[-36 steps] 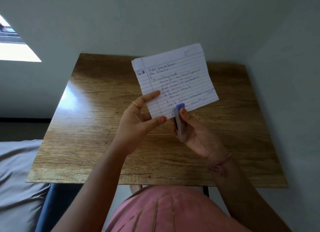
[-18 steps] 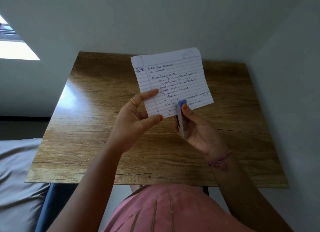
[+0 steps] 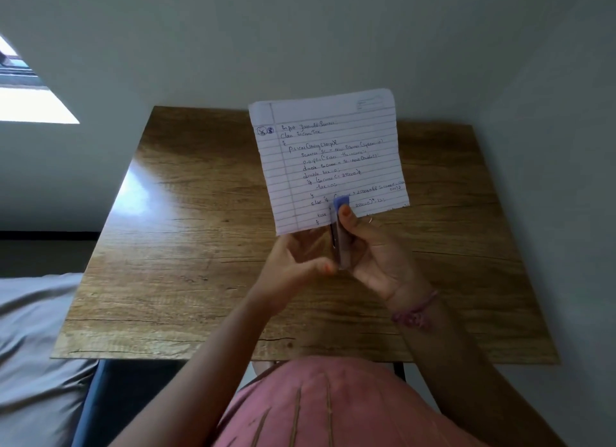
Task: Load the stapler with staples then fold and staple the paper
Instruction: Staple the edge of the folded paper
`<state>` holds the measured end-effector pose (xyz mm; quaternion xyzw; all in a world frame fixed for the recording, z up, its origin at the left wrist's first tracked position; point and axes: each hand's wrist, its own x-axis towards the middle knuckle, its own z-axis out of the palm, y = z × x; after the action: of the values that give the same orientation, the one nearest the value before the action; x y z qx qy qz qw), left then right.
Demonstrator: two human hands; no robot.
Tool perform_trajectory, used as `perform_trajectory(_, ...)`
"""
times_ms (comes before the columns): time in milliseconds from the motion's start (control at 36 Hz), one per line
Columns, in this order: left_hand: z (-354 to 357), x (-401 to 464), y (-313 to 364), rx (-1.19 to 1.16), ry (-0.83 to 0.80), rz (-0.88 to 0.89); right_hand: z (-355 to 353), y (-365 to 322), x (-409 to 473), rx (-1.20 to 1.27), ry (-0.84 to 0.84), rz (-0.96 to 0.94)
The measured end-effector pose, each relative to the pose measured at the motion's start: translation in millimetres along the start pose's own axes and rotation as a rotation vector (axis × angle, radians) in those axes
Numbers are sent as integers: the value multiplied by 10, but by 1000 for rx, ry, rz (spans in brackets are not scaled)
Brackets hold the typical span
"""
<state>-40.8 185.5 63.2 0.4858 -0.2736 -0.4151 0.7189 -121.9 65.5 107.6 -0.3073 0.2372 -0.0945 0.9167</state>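
Above the wooden table, the left hand is curling loosely just below the paper, apparently gripping nothing. The folded, lined, handwritten sheet is standing upright: light, limp, probably best pinched near its lower edge. The right hand is clasping the slim blue-tipped stapler onto that edge.

The wooden table lies bare all around; only the paper stands above it.
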Motion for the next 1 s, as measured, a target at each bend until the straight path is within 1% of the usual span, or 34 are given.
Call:
perform_trajectory(83,142,109,107,41,94,78,57,24,-22,-13,13,-8)
perform_trajectory(167,220,173,152,68,169,71,88,34,-56,-64,37,-13)
perform_trajectory(278,279,198,101,-1,228,54,69,46,-59,-125,41,-41)
perform_trajectory(389,317,212,81,-116,268,40,65,86,-39,-101,55,-55)
perform_trajectory(528,298,237,45,-148,330,8,79,111,-16,-102,80,-60)
perform_trajectory(722,250,241,15,-170,321,8,79,121,30,-149,115,-57)
perform_trajectory(833,218,214,7,-165,232,32,54,146,37,-160,99,-78)
perform_trajectory(917,209,177,69,-263,217,49,40,125,39,-132,48,-59)
perform_trajectory(1000,197,165,69,-379,229,21,2,85,67,-72,3,-41)
